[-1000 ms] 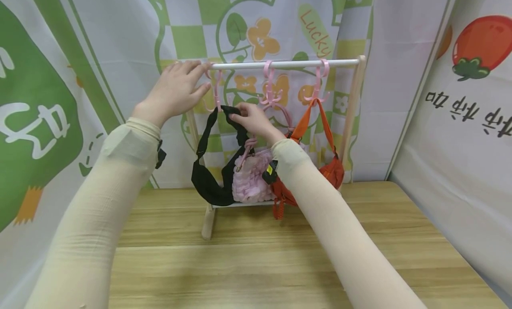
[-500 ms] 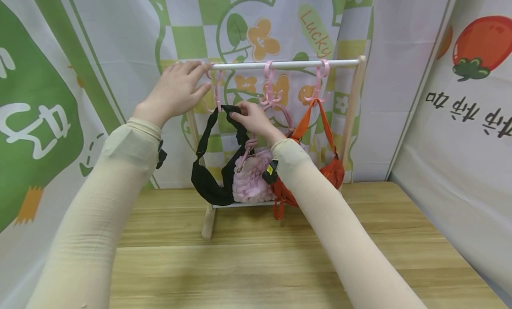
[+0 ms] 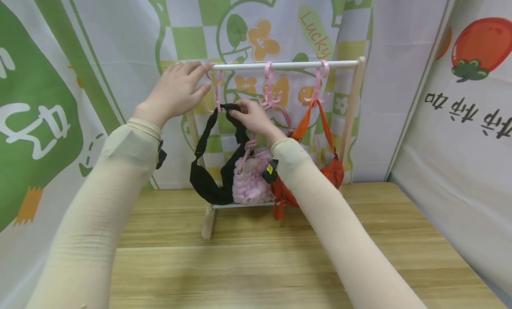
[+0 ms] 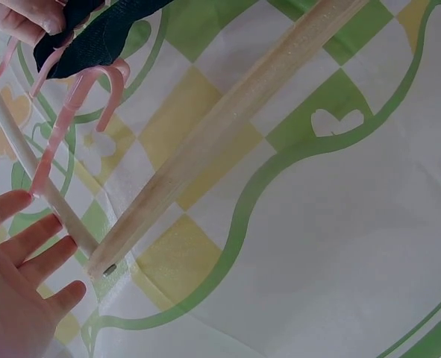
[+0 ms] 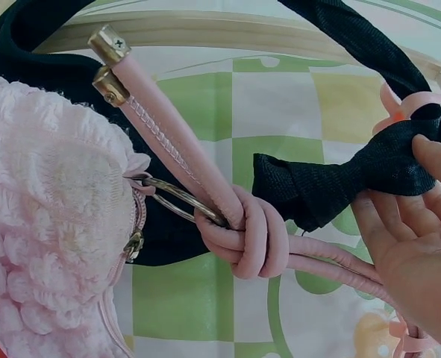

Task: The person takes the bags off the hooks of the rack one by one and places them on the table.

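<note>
In the head view, my left hand [image 3: 176, 89] rests over the left end of the white rail [image 3: 248, 66], beside a pink hook [image 3: 218, 93]. The left wrist view shows that hand's fingers [image 4: 37, 242] spread and fairly straight, touching the rail and hook. My right hand [image 3: 256, 118] pinches the strap of a black bag [image 3: 210, 184] just right of the hook. In the right wrist view, thumb and fingers hold the bunched black strap [image 5: 399, 160], which loops over the hook. The bag's body hangs below, partly behind a fluffy pink bag [image 3: 252, 180].
An orange-red bag [image 3: 333, 171] hangs from the right pink hook [image 3: 318, 84], partly hidden by my right forearm. The middle pink hook [image 3: 270, 89] carries the pink bag's cord. The wooden rack stands on a wood-grain table [image 3: 248, 273], before printed curtains.
My right hand and the black strap have risen very slightly, and the black bag has shifted a touch left. My left hand stays in place on the rail.
</note>
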Demonstrator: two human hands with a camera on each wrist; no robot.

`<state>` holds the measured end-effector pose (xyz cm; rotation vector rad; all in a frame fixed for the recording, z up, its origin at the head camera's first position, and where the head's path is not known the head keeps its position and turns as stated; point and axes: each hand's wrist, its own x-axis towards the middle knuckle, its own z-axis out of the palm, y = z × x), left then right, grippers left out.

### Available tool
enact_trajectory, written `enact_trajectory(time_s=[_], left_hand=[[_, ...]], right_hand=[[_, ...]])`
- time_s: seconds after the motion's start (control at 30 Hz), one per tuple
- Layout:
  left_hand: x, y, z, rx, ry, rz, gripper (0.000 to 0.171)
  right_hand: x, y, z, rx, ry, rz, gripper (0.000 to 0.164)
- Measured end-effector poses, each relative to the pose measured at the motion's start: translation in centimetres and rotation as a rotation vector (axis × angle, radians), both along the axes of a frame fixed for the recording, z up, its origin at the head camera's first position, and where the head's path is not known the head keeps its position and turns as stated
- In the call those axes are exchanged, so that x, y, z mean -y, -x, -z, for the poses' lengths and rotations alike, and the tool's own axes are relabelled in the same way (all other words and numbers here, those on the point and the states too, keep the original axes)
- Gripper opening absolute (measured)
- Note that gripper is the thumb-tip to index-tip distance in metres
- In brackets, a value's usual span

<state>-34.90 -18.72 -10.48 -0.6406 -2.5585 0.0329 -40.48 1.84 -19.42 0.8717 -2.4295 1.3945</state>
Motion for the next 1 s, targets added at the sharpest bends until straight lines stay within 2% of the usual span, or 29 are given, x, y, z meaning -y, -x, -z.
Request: enact_trajectory(time_s=[0.57, 1.0], left_hand=[[0.0, 0.11, 0.02, -0.009, 0.001, 0.0, 0.056], [-0.01, 0.02, 0.0, -0.009, 0.002, -0.002, 0.056]], right_hand=[[0.03, 0.13, -0.19, 0.002, 0.049, -0.024, 0.02], [-0.13, 0.08, -0.53, -0.049, 0.029, -0.021, 0.018]])
